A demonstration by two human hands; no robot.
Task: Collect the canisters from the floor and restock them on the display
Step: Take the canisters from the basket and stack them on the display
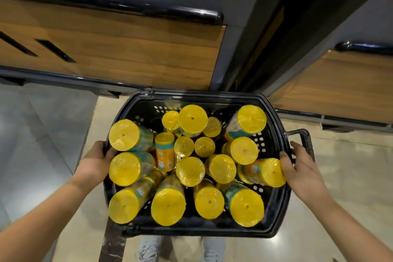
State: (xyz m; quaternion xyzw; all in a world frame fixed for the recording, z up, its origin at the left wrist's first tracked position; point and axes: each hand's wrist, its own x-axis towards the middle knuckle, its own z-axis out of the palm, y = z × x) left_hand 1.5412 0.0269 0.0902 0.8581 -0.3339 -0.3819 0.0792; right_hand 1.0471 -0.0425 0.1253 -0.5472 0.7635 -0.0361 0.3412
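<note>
A black plastic basket point(274, 204) is held up in front of me, filled with several canisters that have yellow lids point(192, 121) and orange and teal labels. Most stand or lean with their lids towards me. My left hand point(96, 160) grips the basket's left rim, fingers curled over the edge. My right hand point(297, 169) grips the right rim beside the folded-down black handle point(303, 140).
A wood-panelled display unit point(119, 53) with a black rail point(127, 5) stands straight ahead. A second wooden unit point(344, 83) is at the right, with a dark pillar point(297, 17) between them. Glossy tiled floor point(46, 130) lies below; my shoes point(148, 249) show under the basket.
</note>
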